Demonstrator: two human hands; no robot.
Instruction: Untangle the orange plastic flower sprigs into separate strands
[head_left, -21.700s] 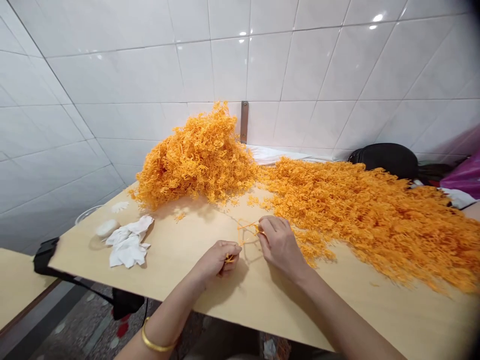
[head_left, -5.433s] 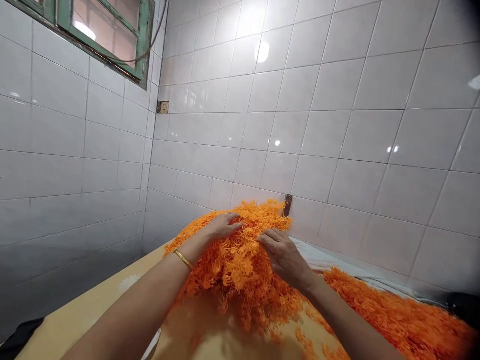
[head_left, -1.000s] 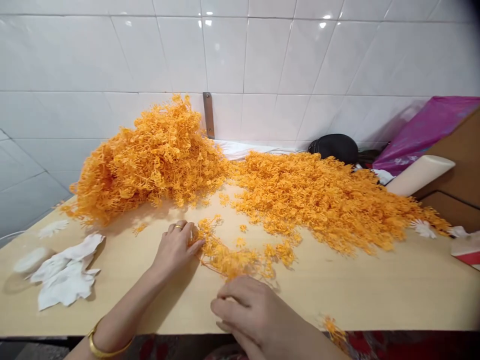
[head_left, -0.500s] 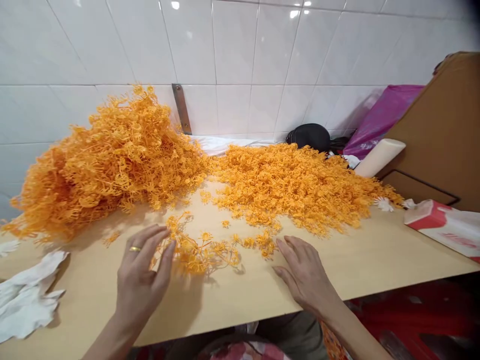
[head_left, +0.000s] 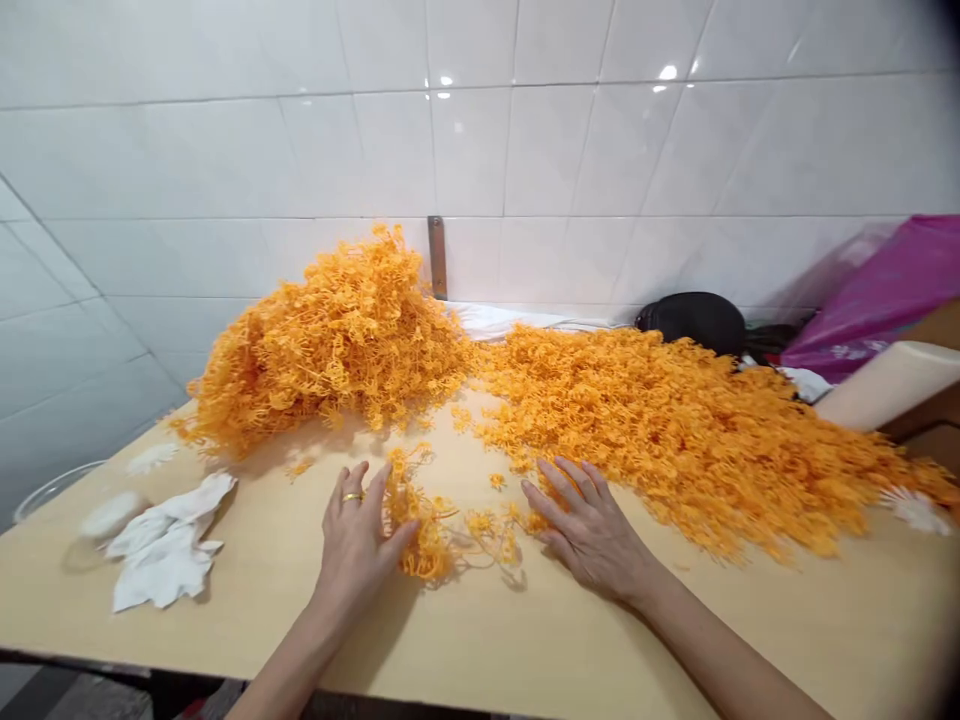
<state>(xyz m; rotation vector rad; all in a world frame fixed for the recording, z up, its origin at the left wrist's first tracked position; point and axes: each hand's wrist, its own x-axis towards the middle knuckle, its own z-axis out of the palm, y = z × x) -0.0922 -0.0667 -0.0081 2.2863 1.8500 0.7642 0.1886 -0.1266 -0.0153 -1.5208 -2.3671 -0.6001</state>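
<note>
My left hand [head_left: 358, 533] lies flat on the wooden table [head_left: 480, 640], fingers spread, its tips touching a small clump of orange plastic sprigs [head_left: 435, 530]. A gold ring sits on one finger. My right hand [head_left: 589, 525] also rests flat with fingers apart, at the near edge of a wide spread of orange sprigs [head_left: 690, 430]. The small clump lies between both hands. A tall heap of orange sprigs [head_left: 330, 340] stands behind my left hand by the wall. Neither hand grips anything.
Crumpled white cloth [head_left: 169, 540] lies at the left of the table, with a glass bowl rim [head_left: 45, 490] beyond it. A black bag [head_left: 694, 315], a pink plastic bag [head_left: 892, 290] and a cream roll [head_left: 885, 380] sit at the back right. White tiled wall behind.
The view has swung back left and up. Both hands stay flat and have drawn slightly together around the small clump; earlier the hands were reaching into the tall heap.
</note>
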